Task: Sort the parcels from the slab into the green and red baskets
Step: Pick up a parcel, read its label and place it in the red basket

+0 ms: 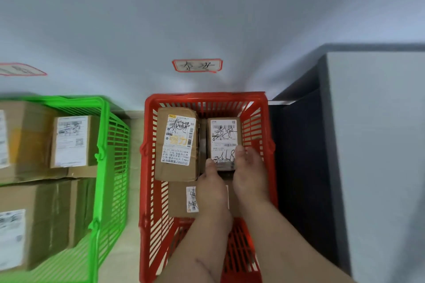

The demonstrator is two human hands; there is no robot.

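Left hand (212, 187): reached into the red basket (147, 167), fingers together, fingertips laid on the near left edge of a small labelled parcel (223, 142). Right hand (249, 177): alongside, fingers curled over the parcel's near right corner. Both hands gripped this one parcel between them; whether it was bearing on the basket floor could not be told.

Small labelled parcel: brown carton, far right of the red basket, white shipping label with barcodes and black handwritten marker characters; handwritten figures near the lower edge, not surely legible.

Tall taped parcel (176, 145): far left of the same basket, just beside the small one; label with a yellow logo, printed "502" and "55", marker scrawl, and a second printed slip below, too fine to read.

Flat parcel (181, 200): lay in the near part of the red basket under the forearms, label partly hidden.

Green basket (108, 145): left, well apart across a strip of floor, holding several brown cartons (34, 145) with white labels, blurred.

Wall signs: red-bordered sign (197, 65) above the red basket, handwriting unclear; another (20, 69) at left.

Dark cabinet (303, 167): close against the red basket's right rim. Open room showed at the basket's near end.
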